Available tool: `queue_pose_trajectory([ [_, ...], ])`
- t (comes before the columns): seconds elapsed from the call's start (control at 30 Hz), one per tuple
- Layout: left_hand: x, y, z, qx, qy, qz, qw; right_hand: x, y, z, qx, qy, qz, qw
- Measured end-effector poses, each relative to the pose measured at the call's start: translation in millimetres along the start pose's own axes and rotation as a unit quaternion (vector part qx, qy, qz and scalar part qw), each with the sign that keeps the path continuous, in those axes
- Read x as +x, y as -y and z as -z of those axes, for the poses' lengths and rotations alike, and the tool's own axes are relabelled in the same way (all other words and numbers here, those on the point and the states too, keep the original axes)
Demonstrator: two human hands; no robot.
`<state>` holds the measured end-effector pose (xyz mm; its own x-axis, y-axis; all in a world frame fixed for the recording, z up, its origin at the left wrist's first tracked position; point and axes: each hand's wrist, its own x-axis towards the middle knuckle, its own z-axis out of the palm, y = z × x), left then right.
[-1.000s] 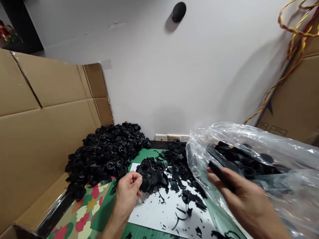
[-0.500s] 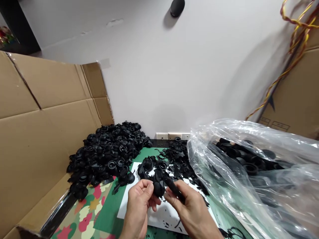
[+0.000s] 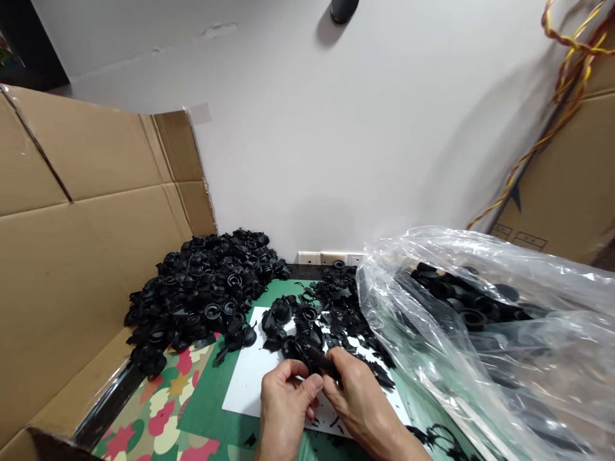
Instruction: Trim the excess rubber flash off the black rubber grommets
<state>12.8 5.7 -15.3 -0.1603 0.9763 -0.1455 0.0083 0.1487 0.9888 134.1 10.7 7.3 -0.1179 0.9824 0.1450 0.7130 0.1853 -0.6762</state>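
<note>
My left hand point(image 3: 288, 400) is closed in a pinch, thumb against the fingers, on a black rubber part that is mostly hidden behind the fingertips. Close beside it, my right hand point(image 3: 358, 390) is wrapped round a dark, slim hand tool point(image 3: 323, 362), whose tip points left at the pinched part. What kind of tool it is does not show clearly. Just beyond the fingers lies a small group of black ribbed rubber parts point(image 3: 282, 310) with ragged edges. Both hands are over a white sheet point(image 3: 240, 384) strewn with black scraps.
A large heap of black rubber parts point(image 3: 192, 282) rests against an open cardboard box point(image 3: 106, 243) on the left. Black trimmings point(image 3: 343, 288) lie at the back. On the right, a clear plastic bag point(image 3: 394, 307) holds more black parts. Wall sockets point(image 3: 332, 258) sit behind.
My left hand has moved right and slightly down, closer to my right hand. The rounded black part that showed between them is now mostly hidden. The view has shifted slightly.
</note>
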Motion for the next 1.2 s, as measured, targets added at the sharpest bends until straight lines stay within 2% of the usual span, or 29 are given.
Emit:
queue_pose_trajectory([
  [0.2,-4.0,-14.9,8.9,0.088,0.027,-0.051,0.994,-3.3,5.8,-2.9,-0.034,0.020,0.006,0.999],
  [0.33,-14.6,-19.4,8.3,0.152,0.020,-0.185,0.971,-1.1,5.2,-0.8,-0.046,0.024,0.009,0.999],
  [0.4,-19.4,-21.3,8.9,0.164,0.043,-0.244,0.955,5.8,-4.1,4.4,-0.058,0.014,-0.011,0.998],
  [0.43,-20.8,-22.7,9.8,0.146,0.056,-0.250,0.955,10.4,-10.6,8.6,-0.064,0.004,-0.029,0.998],
  [0.5,-20.5,-26.3,12.7,0.069,0.072,-0.200,0.975,19.6,-24.0,19.0,-0.070,-0.018,-0.060,0.996],
  [0.57,-16.7,-29.7,16.0,-0.018,0.059,-0.091,0.994,25.6,-33.2,30.0,-0.062,-0.033,-0.077,0.995],
  [0.7,-7.9,-31.7,19.9,-0.109,0.042,-0.005,0.993,19.7,-30.7,41.2,-0.014,-0.035,-0.062,0.997],
  [0.8,-5.9,-30.4,18.6,-0.193,0.041,0.045,0.979,5.4,-18.1,36.1,0.032,-0.034,-0.045,0.998],
  [0.97,-8.4,-31.9,9.2,-0.287,0.038,0.104,0.952,-13.7,0.5,12.8,0.186,-0.027,-0.026,0.982],
  [1.03,-10.3,-33.6,5.3,-0.314,0.046,0.131,0.939,-17.3,3.0,3.9,0.211,-0.025,-0.013,0.977],
  [1.1,-12.2,-35.0,2.8,-0.323,0.063,0.139,0.934,-18.9,2.1,-2.0,0.177,-0.043,0.009,0.983],
  [1.2,-14.1,-35.6,1.3,-0.292,0.090,0.133,0.943,-18.9,-2.6,-5.8,0.020,-0.098,0.085,0.991],
])
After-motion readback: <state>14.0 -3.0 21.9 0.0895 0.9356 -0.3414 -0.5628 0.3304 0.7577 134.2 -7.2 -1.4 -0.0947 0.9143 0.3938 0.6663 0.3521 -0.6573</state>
